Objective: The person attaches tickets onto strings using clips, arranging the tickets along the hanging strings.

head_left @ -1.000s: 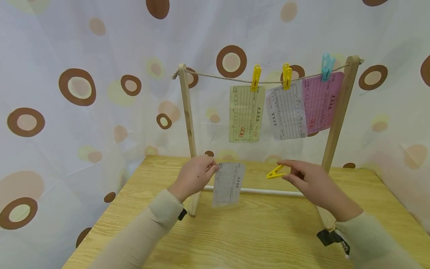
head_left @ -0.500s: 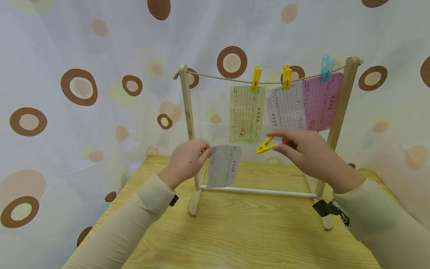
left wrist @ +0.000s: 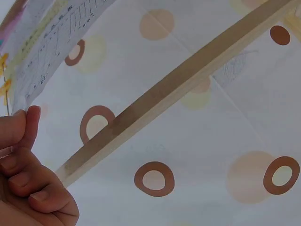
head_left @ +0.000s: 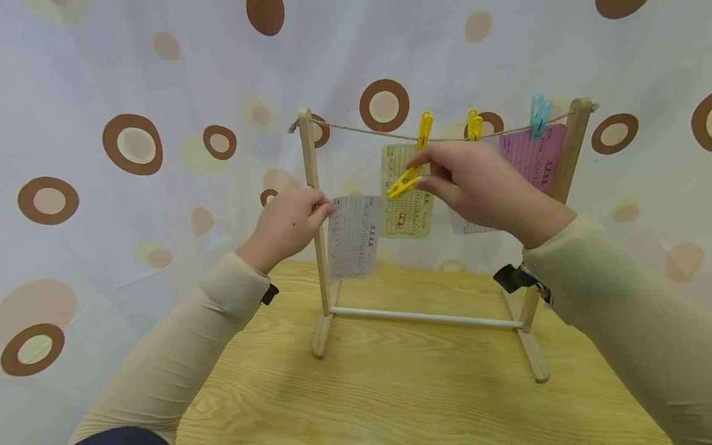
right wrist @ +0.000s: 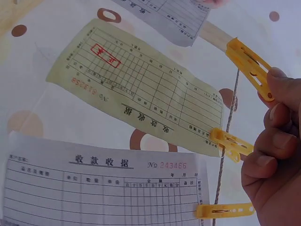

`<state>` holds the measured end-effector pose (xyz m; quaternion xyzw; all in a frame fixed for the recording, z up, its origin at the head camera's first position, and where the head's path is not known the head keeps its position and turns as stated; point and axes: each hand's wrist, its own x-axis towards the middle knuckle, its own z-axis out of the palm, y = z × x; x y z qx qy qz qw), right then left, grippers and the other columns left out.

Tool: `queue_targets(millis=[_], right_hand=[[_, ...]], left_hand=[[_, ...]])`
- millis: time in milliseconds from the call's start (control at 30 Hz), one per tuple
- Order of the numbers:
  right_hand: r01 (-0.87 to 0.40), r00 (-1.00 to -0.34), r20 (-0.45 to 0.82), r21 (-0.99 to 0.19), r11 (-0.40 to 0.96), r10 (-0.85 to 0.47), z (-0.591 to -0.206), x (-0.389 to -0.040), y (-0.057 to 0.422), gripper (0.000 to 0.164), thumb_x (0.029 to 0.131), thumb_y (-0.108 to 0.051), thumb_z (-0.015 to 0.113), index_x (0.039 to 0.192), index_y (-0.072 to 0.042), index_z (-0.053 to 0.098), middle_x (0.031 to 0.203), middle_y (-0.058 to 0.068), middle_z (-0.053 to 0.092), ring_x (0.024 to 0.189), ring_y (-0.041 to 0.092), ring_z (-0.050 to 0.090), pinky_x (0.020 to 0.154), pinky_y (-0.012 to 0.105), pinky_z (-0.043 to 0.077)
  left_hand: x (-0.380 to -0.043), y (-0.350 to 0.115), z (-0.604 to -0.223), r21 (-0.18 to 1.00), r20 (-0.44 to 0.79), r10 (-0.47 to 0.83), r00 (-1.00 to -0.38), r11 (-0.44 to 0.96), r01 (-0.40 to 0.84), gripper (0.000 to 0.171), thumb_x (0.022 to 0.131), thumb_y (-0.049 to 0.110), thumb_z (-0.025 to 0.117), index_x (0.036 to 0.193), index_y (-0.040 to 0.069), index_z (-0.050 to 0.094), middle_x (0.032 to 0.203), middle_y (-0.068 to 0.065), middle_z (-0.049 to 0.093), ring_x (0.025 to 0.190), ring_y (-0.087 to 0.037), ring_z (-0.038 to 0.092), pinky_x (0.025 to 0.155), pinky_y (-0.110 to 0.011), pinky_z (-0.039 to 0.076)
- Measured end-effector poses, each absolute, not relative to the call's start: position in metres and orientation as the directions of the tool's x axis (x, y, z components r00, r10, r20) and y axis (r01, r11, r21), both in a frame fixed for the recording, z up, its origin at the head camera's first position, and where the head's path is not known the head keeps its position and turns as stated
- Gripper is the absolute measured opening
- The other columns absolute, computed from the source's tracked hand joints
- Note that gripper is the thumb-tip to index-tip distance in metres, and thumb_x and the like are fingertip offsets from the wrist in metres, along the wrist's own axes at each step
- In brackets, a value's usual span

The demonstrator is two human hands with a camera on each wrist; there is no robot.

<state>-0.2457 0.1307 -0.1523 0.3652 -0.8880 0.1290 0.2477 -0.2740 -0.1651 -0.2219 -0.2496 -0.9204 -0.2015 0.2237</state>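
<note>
My left hand pinches a white receipt slip by its upper left corner, so the slip hangs upright below the rope. In the left wrist view, thumb and forefinger meet at the edge of this slip. Between thumb and forefinger of my right hand is a yellow clothespin, gripped by its handle ends, its tip pointing down-left. It stands before a pale yellow receipt slip hanging from the rope by another yellow clothespin. The right wrist view shows the held clothespin apart from the rope.
A second white receipt slip and a pink one hang further right, under a yellow clothespin and a blue clothespin. Two wooden posts and a white bar form the rack on the wooden table.
Both hands have risen and moved left, carrying the white slip and the yellow clothespin up toward the rope. My right hand now covers part of the hanging slips.
</note>
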Motion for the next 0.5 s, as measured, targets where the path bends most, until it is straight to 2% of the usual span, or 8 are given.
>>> queue_targets(millis=[133, 300, 500], right_hand=[[-0.713, -0.606, 0.532, -0.033, 0.7, -0.592, -0.133, -0.254, 0.119, 0.023, 0.1, -0.017, 0.067, 0.122, -0.01, 0.068, 0.08, 0.005, 0.054, 0.067, 0.02, 0.043, 0.063, 0.036, 0.037], [-0.706, -0.599, 0.527, 0.008, 0.708, -0.603, -0.11, -0.262, 0.105, 0.017, 0.101, -0.016, 0.065, 0.116, -0.01, 0.069, 0.079, 0.008, 0.051, 0.069, 0.022, 0.042, 0.065, 0.038, 0.033], [-0.697, -0.611, 0.506, 0.02, 0.716, -0.609, -0.088, -0.27, 0.087, 0.01, 0.102, -0.015, 0.062, 0.107, -0.008, 0.068, 0.089, 0.006, 0.059, 0.075, 0.023, 0.048, 0.069, 0.037, 0.037]], left_hand=[[-0.277, -0.167, -0.204, 0.222, 0.534, 0.344, -0.773, 0.825, 0.52, 0.021, 0.104, 0.023, 0.059, 0.096, 0.011, 0.073, 0.076, -0.002, 0.061, 0.057, -0.02, 0.049, 0.053, -0.034, 0.039], [-0.282, -0.165, -0.185, 0.194, 0.536, 0.314, -0.784, 0.858, 0.476, 0.021, 0.105, 0.025, 0.058, 0.1, 0.01, 0.073, 0.082, -0.003, 0.061, 0.066, -0.022, 0.05, 0.057, -0.035, 0.038], [-0.288, -0.166, -0.167, 0.19, 0.522, 0.295, -0.8, 0.874, 0.447, 0.023, 0.105, 0.027, 0.057, 0.104, 0.011, 0.072, 0.086, -0.004, 0.063, 0.067, -0.022, 0.051, 0.058, -0.035, 0.037]])
